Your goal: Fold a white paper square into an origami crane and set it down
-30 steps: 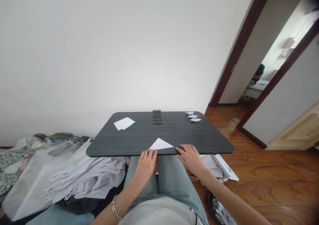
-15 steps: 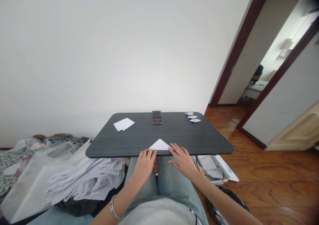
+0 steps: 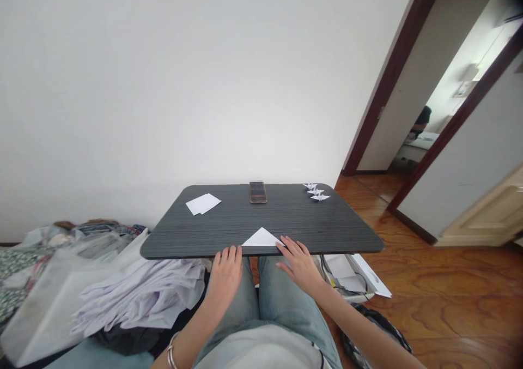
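A white sheet of paper folded into a triangle [image 3: 261,237] lies near the front edge of the dark table [image 3: 229,224], its point facing the wall. My right hand [image 3: 300,262] rests its outstretched fingertips on the triangle's right corner. Just off the left corner, my left hand [image 3: 226,268] lies at the table edge with its fingers extended, apart from the paper and holding nothing. Several white paper cranes [image 3: 316,192] stand at the back right of the table. At the back left are flat white paper sheets [image 3: 203,203], partly overlapping.
A phone [image 3: 257,192] sits at the table's back middle, close to the white wall. Left of the table are piled clothes [image 3: 143,290] and plastic bags. A box of papers and cables [image 3: 347,276] is below the right side. A doorway opens at the right.
My left hand has slid left along the table edge, off the triangle's left corner, which now shows fully. My right hand and the paper have stayed in place.
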Motion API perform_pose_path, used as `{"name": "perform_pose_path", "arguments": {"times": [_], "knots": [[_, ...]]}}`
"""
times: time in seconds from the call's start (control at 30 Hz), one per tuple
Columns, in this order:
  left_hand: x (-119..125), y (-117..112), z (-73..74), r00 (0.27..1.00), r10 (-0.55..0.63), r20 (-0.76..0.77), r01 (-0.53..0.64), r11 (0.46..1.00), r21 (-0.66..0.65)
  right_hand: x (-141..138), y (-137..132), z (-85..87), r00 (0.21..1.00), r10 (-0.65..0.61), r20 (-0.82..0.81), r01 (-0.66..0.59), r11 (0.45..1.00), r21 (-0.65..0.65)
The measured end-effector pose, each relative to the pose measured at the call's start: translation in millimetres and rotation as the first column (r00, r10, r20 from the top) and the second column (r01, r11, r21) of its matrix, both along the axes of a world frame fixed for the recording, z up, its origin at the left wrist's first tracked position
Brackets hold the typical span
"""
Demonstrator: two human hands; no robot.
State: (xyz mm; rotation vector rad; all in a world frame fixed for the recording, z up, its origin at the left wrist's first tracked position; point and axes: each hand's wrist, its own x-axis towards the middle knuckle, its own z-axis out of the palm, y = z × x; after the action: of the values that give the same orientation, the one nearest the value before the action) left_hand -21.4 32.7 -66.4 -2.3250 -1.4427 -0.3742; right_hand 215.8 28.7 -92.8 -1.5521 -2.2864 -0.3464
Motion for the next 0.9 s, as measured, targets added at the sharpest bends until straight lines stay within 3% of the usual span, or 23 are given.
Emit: {"name": "perform_pose_path", "arguments": {"times": [0.1,0.3,0.43,0.67,0.9], "knots": [[11,-5,5.8,0.998,0.047,0.052,-0.047,0.999,-0.011,-1,0,-0.3,1.000,-0.007,-0.004,0.007,1.000,0.004],[48,5,4.5,0.961,-0.269,0.056,0.273,0.959,-0.072,0,1,-0.1,1.000,-0.004,-0.021,0.003,1.000,-0.016],[61,17,-0.2,0.943,-0.329,0.044,0.332,0.938,-0.103,1,2,-0.1,1.000,0.005,-0.030,-0.006,0.999,-0.032],[59,22,0.3,0.943,-0.333,-0.021,0.329,0.939,-0.099,-1,1,-0.3,1.000,-0.007,-0.027,0.007,1.000,-0.024],[42,22,-1.0,0.949,-0.315,-0.026,0.311,0.945,-0.096,0,2,-1.9,0.999,0.004,-0.039,-0.004,1.000,-0.008]]}}
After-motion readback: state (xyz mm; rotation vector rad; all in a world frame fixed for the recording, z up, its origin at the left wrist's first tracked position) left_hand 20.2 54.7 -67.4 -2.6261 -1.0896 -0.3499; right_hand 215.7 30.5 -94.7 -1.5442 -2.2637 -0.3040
